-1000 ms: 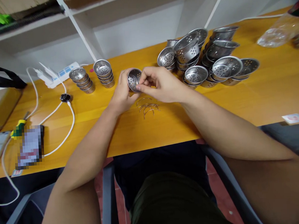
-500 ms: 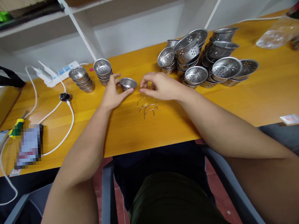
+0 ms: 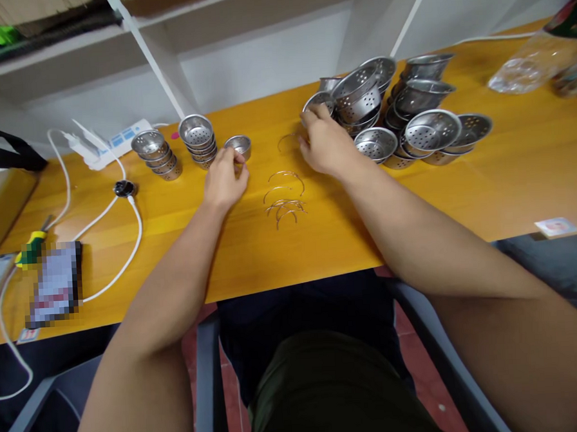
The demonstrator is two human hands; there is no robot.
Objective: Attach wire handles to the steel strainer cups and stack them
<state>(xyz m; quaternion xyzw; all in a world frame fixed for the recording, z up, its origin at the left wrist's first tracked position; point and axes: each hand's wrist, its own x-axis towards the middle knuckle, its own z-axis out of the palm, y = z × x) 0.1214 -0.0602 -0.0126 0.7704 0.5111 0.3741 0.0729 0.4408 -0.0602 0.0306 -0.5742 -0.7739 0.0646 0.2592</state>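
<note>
My left hand (image 3: 224,179) is just in front of a small perforated metal cup (image 3: 239,146), its fingers bent and the thumb apart. Whether its fingertips touch the cup is hard to tell. Farther right, my right hand (image 3: 327,140) reaches over the front of a perforated cup (image 3: 318,99) at the left of the large pile, thumb and fingers apart; its fingers partly hide that cup. One thin curved wire (image 3: 284,139) lies near the right thumb. Several more curved wires (image 3: 285,203) lie on the table between my forearms.
Two stacks of small cups, a left stack (image 3: 150,152) and a nearer stack (image 3: 197,137), stand left of my hand. Large piled cups (image 3: 384,108) fill the right. A power strip (image 3: 120,144), white cables, a screwdriver (image 3: 31,249) and a plastic bag (image 3: 517,68) are around.
My left hand has come off the sides of the small cup, which now sits slightly left and farther back. My right hand has moved right and away from me to the piled cups.
</note>
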